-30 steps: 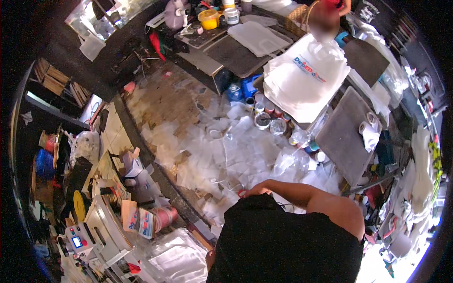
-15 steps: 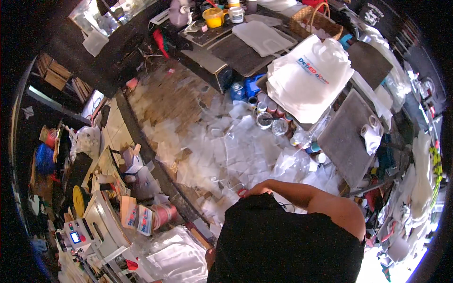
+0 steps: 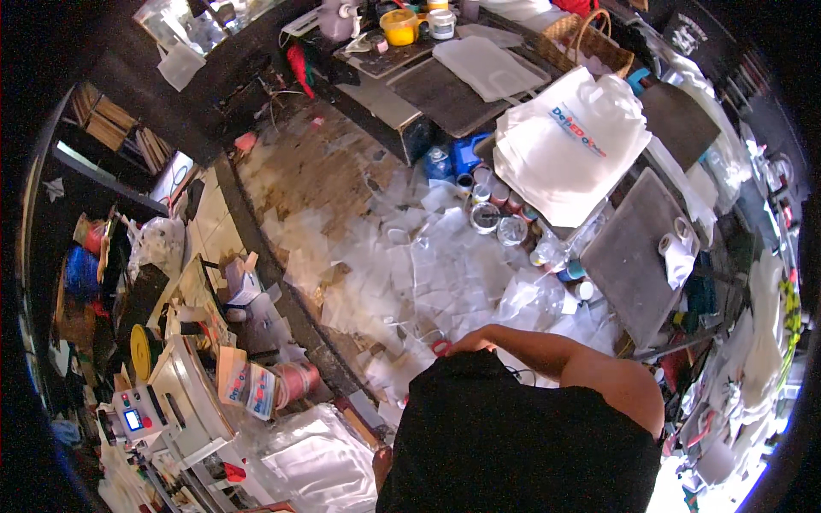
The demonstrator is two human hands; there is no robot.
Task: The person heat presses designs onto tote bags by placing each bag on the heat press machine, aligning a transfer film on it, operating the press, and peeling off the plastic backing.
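The right hand (image 3: 469, 341) is pinching a red ring (image 3: 441, 348) beside the black shirt (image 3: 530, 436); the left hand (image 3: 382, 464), mostly hidden, is showing no readable grip. Pale scraps (image 3: 410, 265) are covering the floor (image 3: 333, 171); beyond, 1 pile of printed white bags (image 3: 556, 167) is lying near jars (image 3: 511, 229).

Floor (image 3: 329, 162) in middle, sheets (image 3: 445, 265) spread over it. At far side: table (image 3: 372, 96), tub (image 3: 399, 29) on top. Right of table: stack of bags (image 3: 547, 175); basket (image 3: 564, 47) just behind stack, jars (image 3: 484, 219) in row before it. Right of jars: board (image 3: 629, 265), roll (image 3: 678, 261) on it. Near left: machine (image 3: 184, 402), control box (image 3: 137, 416) at its left, spool (image 3: 297, 382) at its right. Wrapped pile (image 3: 321, 457) just left of left hand (image 3: 382, 464). Right hand (image 3: 472, 339) above sheets.
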